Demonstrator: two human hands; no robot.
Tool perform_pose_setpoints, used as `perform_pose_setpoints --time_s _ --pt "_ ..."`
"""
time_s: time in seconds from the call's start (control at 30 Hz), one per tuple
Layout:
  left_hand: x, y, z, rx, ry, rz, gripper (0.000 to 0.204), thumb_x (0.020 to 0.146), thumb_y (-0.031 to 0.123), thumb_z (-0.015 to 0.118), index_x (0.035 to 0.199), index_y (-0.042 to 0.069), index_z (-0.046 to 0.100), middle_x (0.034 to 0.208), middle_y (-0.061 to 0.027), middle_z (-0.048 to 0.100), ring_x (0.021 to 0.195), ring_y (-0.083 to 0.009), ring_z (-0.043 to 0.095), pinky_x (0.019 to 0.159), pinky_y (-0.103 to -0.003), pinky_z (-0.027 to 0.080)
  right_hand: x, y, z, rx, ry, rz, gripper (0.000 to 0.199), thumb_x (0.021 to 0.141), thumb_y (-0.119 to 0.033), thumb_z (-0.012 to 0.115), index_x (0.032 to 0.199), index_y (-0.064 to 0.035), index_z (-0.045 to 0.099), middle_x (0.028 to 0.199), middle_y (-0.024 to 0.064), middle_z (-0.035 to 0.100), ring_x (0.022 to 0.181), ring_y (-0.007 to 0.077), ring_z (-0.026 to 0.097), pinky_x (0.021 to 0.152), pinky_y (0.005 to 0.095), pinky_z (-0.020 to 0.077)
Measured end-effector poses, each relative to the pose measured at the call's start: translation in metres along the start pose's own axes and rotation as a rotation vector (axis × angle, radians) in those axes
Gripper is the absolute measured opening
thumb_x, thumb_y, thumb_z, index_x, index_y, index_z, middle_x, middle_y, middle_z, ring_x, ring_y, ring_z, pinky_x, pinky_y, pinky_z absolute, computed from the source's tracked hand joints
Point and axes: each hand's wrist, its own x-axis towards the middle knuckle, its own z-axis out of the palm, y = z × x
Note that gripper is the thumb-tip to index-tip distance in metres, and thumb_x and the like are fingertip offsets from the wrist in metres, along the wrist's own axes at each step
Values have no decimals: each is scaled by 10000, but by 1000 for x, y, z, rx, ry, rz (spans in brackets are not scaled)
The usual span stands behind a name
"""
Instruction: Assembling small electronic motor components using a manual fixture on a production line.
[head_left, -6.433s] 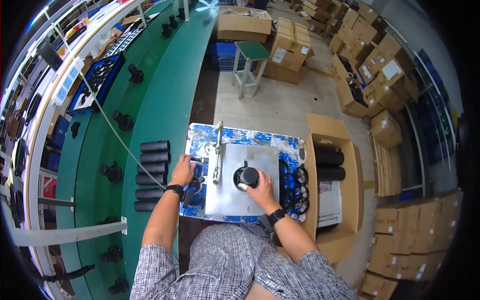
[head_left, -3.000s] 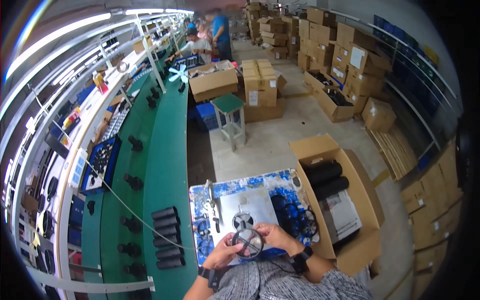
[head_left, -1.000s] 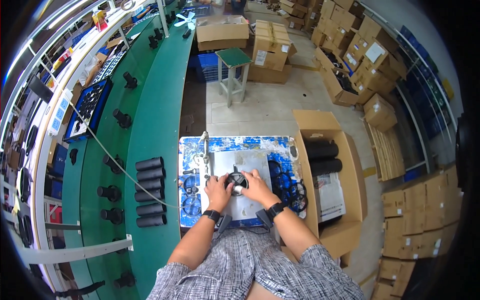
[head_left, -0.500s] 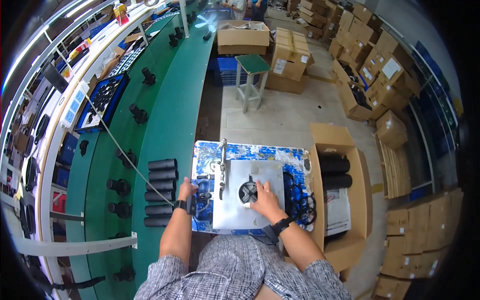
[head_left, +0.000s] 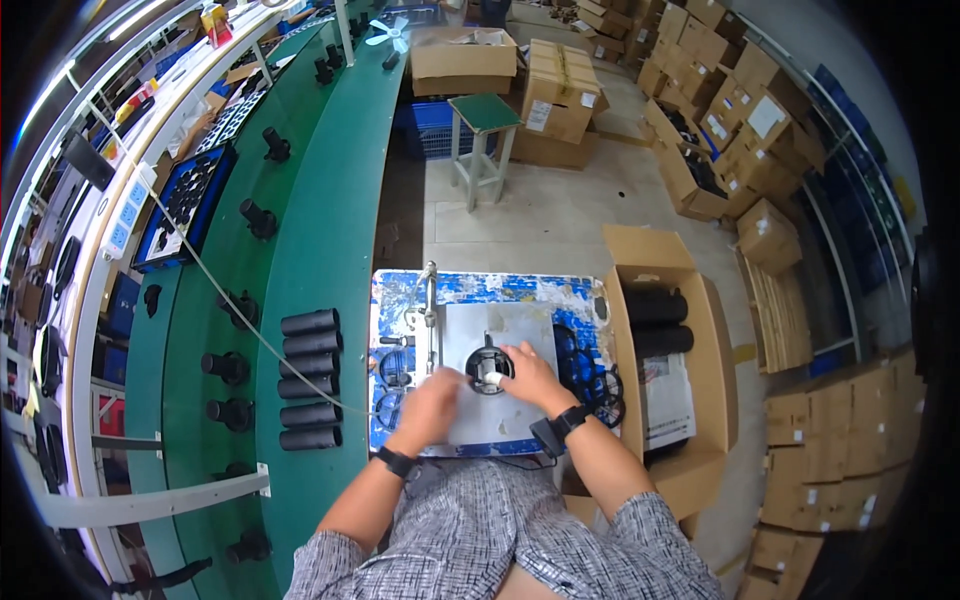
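A black round ring-shaped part point(head_left: 489, 352) with crossbars inside and a short stem at its far side lies on the grey metal plate point(head_left: 470, 430). My right hand point(head_left: 532, 378) grips its right side with thumb and fingers; something white covers the thumb tip. Close to the ring's left side is my left hand point(head_left: 428, 405), smeared by motion, so what its fingers hold does not show. Beside the plate's left edge stands a metal lever fixture point(head_left: 431, 315). Several black rings point(head_left: 607, 395) lie to the right of the plate, and more black rings point(head_left: 392, 367) to its left.
Several black tubes point(head_left: 310, 368) lie in a column on the green bench point(head_left: 335, 220) at left. An open cardboard box point(head_left: 715, 400) with black tubes stands right of the blue worn table point(head_left: 480, 285). A stool point(head_left: 484, 115) and stacked boxes point(head_left: 560, 85) stand farther off.
My left hand has moved from the table's left side toward me and rightward to the ring. The right hand stays on the ring, whose inside looks different. The whole view has shifted slightly.
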Motion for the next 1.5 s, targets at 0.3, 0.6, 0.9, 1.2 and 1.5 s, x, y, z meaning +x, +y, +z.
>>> perform_pose_setpoints --time_s 0.3,0.6,0.9,1.2,1.5 --pt "16 -21 56 525 -500 243 216 998 264 610 1153 117 640 1025 -35 630 686 -269 698 566 -418 555 36 -27 10 -330 -20 45 444 810 -211 785 1171 -27 603 1150 211 688 1009 391 734 837 503 606" --pt "20 -24 60 487 -489 297 161 992 200 577 1107 100 626 958 -64 629 647 -254 708 528 -408 545 53 -17 32 -428 64 -6 302 806 -119 740 1072 -32 627 1014 195 738 865 374 766 738 480 622" --pt "10 -31 74 337 -354 285 145 956 178 559 1046 75 605 914 -112 645 605 -318 693 507 -467 548 51 -20 22 -404 46 52 213 842 -95 675 1054 -76 659 974 217 760 913 424 753 787 528 599" --pt "-72 -9 -53 114 -87 9 322 950 155 631 1270 164 662 1190 -79 672 844 -344 715 675 -444 585 -9 2 8 174 287 -84 378 869 -103 777 1206 -31 622 1034 165 707 822 300 698 734 391 556" --pt "-245 -185 -171 746 -138 -391 530 779 115 799 1279 128 625 1318 -98 588 1298 -301 522 1150 -556 340 -109 23 1 387 231 267 218 893 -35 770 1089 -25 675 956 47 666 658 117 591 616 285 491"
